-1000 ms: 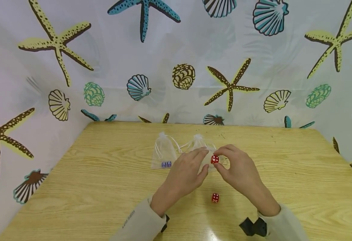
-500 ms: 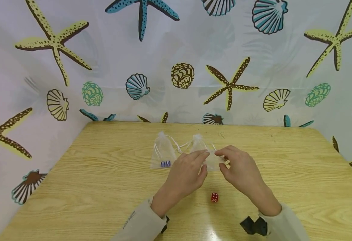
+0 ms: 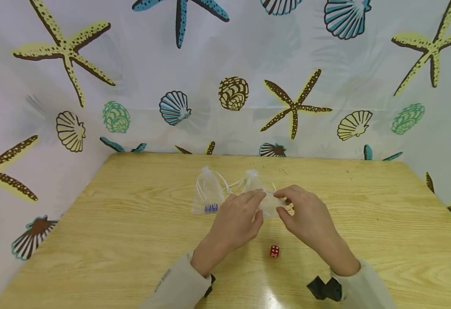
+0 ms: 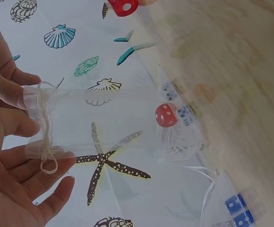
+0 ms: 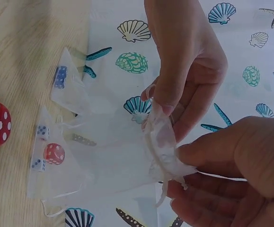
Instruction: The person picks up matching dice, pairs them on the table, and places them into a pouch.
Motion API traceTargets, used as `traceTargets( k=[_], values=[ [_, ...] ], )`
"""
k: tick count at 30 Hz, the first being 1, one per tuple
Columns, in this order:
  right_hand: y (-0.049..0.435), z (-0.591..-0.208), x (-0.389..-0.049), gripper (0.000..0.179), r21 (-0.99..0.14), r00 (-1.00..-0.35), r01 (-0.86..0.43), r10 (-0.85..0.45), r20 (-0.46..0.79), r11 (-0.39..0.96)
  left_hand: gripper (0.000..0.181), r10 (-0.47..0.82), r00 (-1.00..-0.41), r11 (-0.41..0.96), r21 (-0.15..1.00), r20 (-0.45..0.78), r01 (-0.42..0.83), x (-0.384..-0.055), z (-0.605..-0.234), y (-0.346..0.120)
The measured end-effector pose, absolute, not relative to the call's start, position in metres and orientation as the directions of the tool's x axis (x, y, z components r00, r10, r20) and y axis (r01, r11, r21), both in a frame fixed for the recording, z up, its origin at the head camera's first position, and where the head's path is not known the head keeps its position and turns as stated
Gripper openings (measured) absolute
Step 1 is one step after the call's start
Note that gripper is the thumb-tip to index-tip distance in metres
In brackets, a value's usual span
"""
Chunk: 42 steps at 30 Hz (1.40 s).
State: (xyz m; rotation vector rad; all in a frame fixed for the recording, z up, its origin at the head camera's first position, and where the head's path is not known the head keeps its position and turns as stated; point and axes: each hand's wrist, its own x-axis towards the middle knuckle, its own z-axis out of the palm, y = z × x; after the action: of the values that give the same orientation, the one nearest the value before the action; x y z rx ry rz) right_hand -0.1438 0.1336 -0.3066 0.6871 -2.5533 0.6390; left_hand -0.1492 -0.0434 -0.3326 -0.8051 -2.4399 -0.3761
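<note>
My left hand [image 3: 234,219] and right hand [image 3: 312,216] pinch the mouth of a sheer white drawstring bag [image 5: 113,156] from its two sides. In the left wrist view, thumbs and fingers sit at its gathered neck. A red die [image 4: 165,115] with white pips shows at the bag's bottom. Pale dice [image 5: 39,164] with dark pips also show there; I cannot tell whether they lie inside this bag or behind it. Another red die [image 3: 274,251] lies on the table in front of the hands. The hands partly cover the held bag in the head view.
Left of the hands, a second sheer bag [image 3: 204,189] lies flat with two blue dice [image 3: 211,207] in it. Another sheer bag's top [image 3: 251,178] shows behind the left hand. A patterned cloth [image 3: 194,77] hangs along the back of the wooden table [image 3: 132,240].
The red die pinched by my right hand a second ago has left those fingers; a red die now shows inside the bag. Both hands stay almost in place; the head view shifts slightly.
</note>
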Motion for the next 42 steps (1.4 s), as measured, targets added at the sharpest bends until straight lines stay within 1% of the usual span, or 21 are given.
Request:
traceTargets(
  k=[5, 12, 17, 21, 28, 31, 37, 40, 42],
  values=[
    [0.136, -0.301, -0.139, 0.024, -0.323, -0.796, -0.550, -0.365, 0.484, 0.770, 0.033, 0.459, -0.681, 0.779, 0.111, 0.571, 0.617, -0.152, -0.332, -0.044],
    [0.146, -0.293, -0.127, 0.024, -0.377, -0.833, -0.515, -0.348, 0.430, 0.770, 0.033, 0.458, -0.705, 0.783, 0.129, 0.542, 0.608, -0.152, -0.331, -0.045],
    [0.154, -0.300, -0.122, 0.023, -0.437, -0.846, -0.517, -0.362, 0.391, 0.736, 0.031, 0.469, -0.698, 0.779, 0.117, 0.541, 0.615, -0.154, -0.330, -0.045],
    [0.156, -0.311, -0.125, 0.023, -0.476, -0.854, -0.515, -0.374, 0.363, 0.714, 0.029, 0.466, -0.695, 0.779, 0.118, 0.548, 0.615, -0.155, -0.328, -0.046],
    [0.157, -0.333, -0.131, 0.019, -0.561, -0.894, -0.445, -0.384, 0.231, 0.698, 0.028, 0.469, -0.692, 0.770, 0.130, 0.549, 0.625, -0.155, -0.328, -0.046],
    [0.156, -0.342, -0.132, 0.018, -0.591, -0.899, -0.424, -0.396, 0.186, 0.686, 0.027, 0.471, -0.695, 0.767, 0.137, 0.544, 0.627, -0.155, -0.329, -0.045],
    [0.152, -0.353, -0.132, 0.022, -0.615, -0.894, -0.401, -0.435, 0.103, 0.679, 0.028, 0.467, -0.700, 0.770, 0.141, 0.540, 0.623, -0.153, -0.331, -0.045],
    [0.149, -0.356, -0.132, 0.026, -0.615, -0.901, -0.360, -0.434, 0.033, 0.701, 0.028, 0.466, -0.703, 0.771, 0.143, 0.537, 0.621, -0.152, -0.331, -0.046],
    [0.147, -0.359, -0.131, 0.026, -0.610, -0.903, -0.346, -0.429, 0.012, 0.713, 0.028, 0.467, -0.704, 0.769, 0.146, 0.535, 0.622, -0.152, -0.331, -0.046]
  ],
)
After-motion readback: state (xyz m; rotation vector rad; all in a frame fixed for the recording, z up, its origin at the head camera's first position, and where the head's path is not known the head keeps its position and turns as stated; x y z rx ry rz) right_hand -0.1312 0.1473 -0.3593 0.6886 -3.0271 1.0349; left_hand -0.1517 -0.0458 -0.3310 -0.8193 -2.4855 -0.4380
